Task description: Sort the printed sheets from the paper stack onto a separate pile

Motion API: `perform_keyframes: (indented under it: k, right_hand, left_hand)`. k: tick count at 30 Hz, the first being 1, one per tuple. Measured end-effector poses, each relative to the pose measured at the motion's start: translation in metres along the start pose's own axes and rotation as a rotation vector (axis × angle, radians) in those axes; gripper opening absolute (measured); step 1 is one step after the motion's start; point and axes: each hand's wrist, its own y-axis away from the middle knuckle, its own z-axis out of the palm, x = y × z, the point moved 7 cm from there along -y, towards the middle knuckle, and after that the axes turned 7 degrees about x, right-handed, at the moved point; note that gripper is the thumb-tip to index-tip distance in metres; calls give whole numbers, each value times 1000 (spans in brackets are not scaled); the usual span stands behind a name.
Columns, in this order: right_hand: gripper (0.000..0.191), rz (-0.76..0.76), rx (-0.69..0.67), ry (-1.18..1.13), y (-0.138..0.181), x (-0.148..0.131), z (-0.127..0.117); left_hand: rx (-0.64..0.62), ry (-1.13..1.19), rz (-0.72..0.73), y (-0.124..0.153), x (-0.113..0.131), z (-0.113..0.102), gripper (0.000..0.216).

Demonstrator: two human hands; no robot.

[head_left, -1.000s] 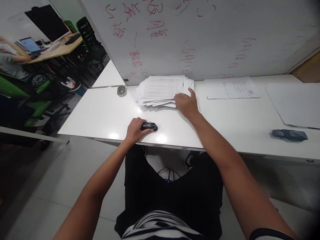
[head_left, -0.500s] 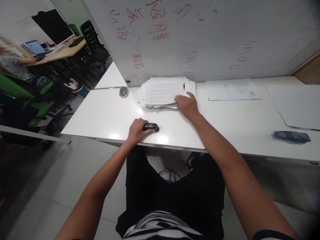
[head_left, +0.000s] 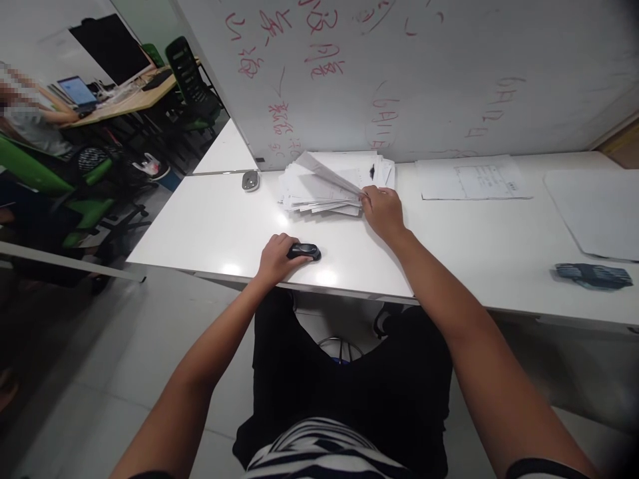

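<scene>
Near the front edge of the white table (head_left: pixel 190 226), my left hand (head_left: pixel 277 258) is wrapped round a black stapler (head_left: pixel 305 251), which rests on the tabletop. My right hand (head_left: pixel 383 211) pinches the near right corner of a printed paper sheet (head_left: pixel 329 174). That sheet is lifted and tilted, its far left corner raised above the rest. Beneath it lies an uneven stack of papers (head_left: pixel 299 193), spread out against the foot of the whiteboard. A small black item (head_left: pixel 372 171) sits on top of the stack's right side.
A whiteboard (head_left: pixel 429 80) with red writing stands along the table's back. A small grey-and-white device (head_left: pixel 250 180) lies left of the stack. To the right are printed sheets (head_left: pixel 474 178), larger white sheets (head_left: pixel 599 209) and a dark blue bundle (head_left: pixel 594 275). Another person (head_left: pixel 37 123) sits far left.
My right hand has closed on the top sheet's corner and lifted it from the stack, where it lay flat before. My left hand stays on the stapler. The view has shifted slightly.
</scene>
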Motion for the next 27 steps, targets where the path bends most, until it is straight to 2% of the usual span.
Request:
perform_keyframes:
  k: [9,14,20,27]
  right_hand:
    - [39,54,60,-29,2,6,0]
    - [41,25,85,4,2,10,-1]
    - [44,-25,42,65,-1,12,-1]
    - [41,-21,-31,-30,2,2,8]
  left_hand:
    - [-14,-9,-20,0,0,0,38]
    - [-9,-16,-20,0,0,0,38]
    - [12,-50,-1,1,3,0,39]
    - [20,-83,-11,1,1,1,40]
